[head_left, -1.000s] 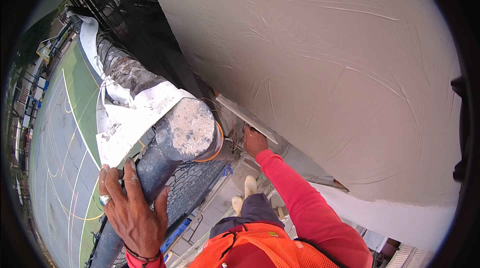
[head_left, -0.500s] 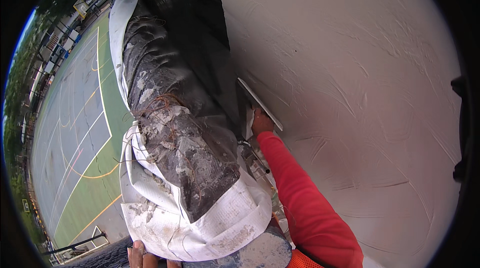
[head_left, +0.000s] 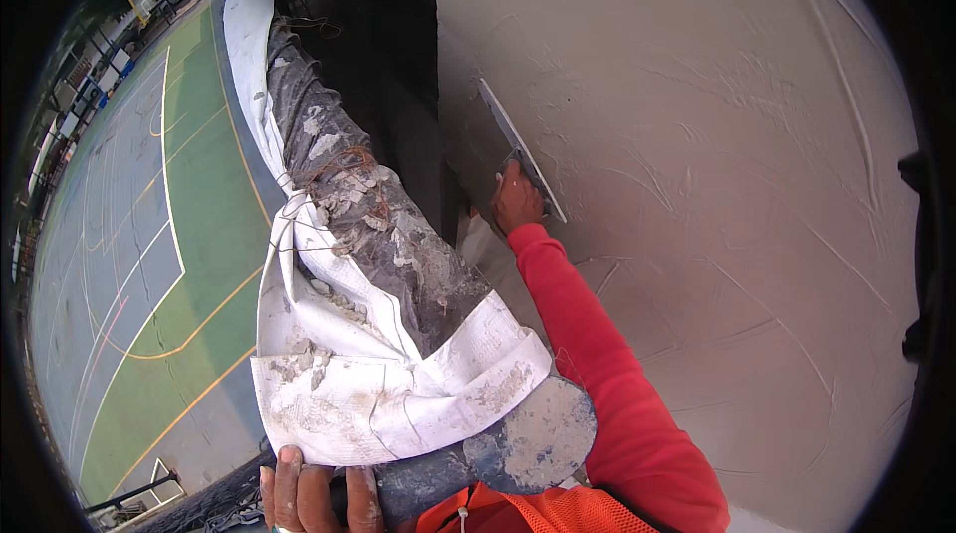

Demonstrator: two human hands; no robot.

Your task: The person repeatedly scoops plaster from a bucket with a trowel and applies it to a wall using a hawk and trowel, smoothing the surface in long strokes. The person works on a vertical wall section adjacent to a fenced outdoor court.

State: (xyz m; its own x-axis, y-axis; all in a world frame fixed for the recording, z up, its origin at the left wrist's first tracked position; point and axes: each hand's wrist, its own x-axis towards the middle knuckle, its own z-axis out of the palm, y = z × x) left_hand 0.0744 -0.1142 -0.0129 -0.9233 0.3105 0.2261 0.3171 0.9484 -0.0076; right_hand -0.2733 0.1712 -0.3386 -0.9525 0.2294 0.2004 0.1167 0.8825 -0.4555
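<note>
Along the right side of the view stands one broad grey-brown plastered wall (head_left: 687, 254), its damp-looking face marked with many curved ridges. At it is one long, thin, pale-edged flat trowel (head_left: 523, 151), seen nearly edge-on and tilted; full contact of the blade cannot be confirmed. Two hands are observed. The right hand (head_left: 517, 199), at the end of one red sleeve (head_left: 607, 344), is closed around the trowel's grip, which it largely hides. The left hand (head_left: 324, 495) shows four digits, bent and apart, at the lower hem of one white woven sheet (head_left: 418, 428); its palm is out of frame, and whether it grips cannot be told.

Left of the wall runs one long pole wrapped in crumpled dark sheeting (head_left: 438, 284), bound by several rust-brown wires (head_left: 344, 164). The white sheet serves as the sole catchment: its folds contain numerous grey mortar lumps (head_left: 339, 304), uncounted. Below it are one blue-grey pipe (head_left: 423, 488) and one round, mortar-crusted end face (head_left: 546, 433). One orange mesh vest (head_left: 588, 511) shows at the lower edge; one green-and-grey sports court (head_left: 139, 264) lies at far left.
</note>
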